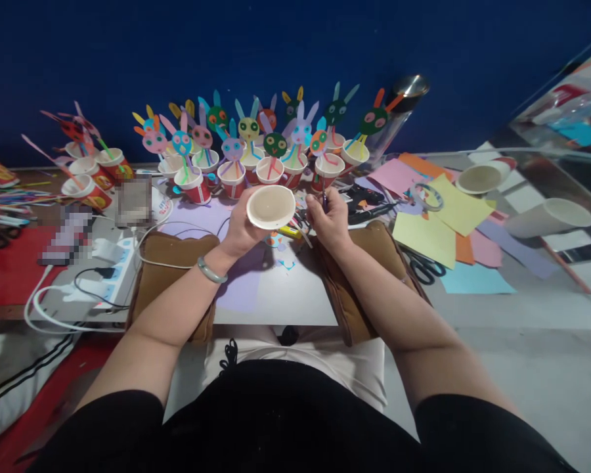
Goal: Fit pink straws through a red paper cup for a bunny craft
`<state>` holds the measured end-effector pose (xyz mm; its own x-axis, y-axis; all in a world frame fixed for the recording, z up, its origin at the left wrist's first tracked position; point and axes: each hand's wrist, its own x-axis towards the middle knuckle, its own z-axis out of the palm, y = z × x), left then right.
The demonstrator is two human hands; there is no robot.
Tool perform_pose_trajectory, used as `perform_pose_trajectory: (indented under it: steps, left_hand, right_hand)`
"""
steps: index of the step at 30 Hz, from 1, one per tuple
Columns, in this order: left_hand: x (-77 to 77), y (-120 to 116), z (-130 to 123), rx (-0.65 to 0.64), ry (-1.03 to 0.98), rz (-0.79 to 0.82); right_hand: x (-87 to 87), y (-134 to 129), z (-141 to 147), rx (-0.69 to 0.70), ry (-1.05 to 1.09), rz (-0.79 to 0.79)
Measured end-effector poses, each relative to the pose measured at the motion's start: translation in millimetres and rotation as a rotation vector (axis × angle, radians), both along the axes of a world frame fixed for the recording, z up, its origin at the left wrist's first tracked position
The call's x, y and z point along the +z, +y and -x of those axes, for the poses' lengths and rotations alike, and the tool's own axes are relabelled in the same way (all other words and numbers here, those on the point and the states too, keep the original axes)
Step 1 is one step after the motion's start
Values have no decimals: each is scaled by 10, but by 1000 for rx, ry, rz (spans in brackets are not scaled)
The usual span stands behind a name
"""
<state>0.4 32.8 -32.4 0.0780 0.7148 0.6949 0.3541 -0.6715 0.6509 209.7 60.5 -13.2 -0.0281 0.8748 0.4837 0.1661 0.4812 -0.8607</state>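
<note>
My left hand [240, 226] is wrapped round a paper cup [270, 207], its open mouth facing me and its inside bare. To the right of the cup, my right hand [329, 220] is closed round a slim dark tool, perhaps scissors or a pen; too little of it shows to tell. Behind both hands stand several red and white cups [233, 179] with paper rabbit faces on coloured strips rising from them. Small paper scraps [285, 263] and a yellow tool [290, 231] lie below the hands on a white and purple surface.
Brown cushions [177, 263] lie under both forearms. Coloured paper sheets [426, 236], a tape roll [427, 196] and black scissors [425, 267] lie at the right, with two loose cups beyond. A power strip [118, 272], cables and more cups are at the left. A tall clear bottle [396, 121] stands behind.
</note>
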Motion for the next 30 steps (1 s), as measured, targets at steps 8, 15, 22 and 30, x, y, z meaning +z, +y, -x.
perform_pose_trajectory:
  steps: [8, 15, 22, 30]
  left_hand:
    - [135, -115, 15, -53, 2, -64]
    - [129, -113, 6, -15, -24, 20]
    - [155, -115, -37, 4, -117, 175]
    - [208, -3, 57, -119, -508, 718]
  right_hand:
    - [34, -27, -5, -16, -38, -2]
    - [22, -26, 3, 15, -36, -13]
    - [-14, -6, 18, 32, -39, -4]
    - [-12, -12, 16, 91, 9, 50]
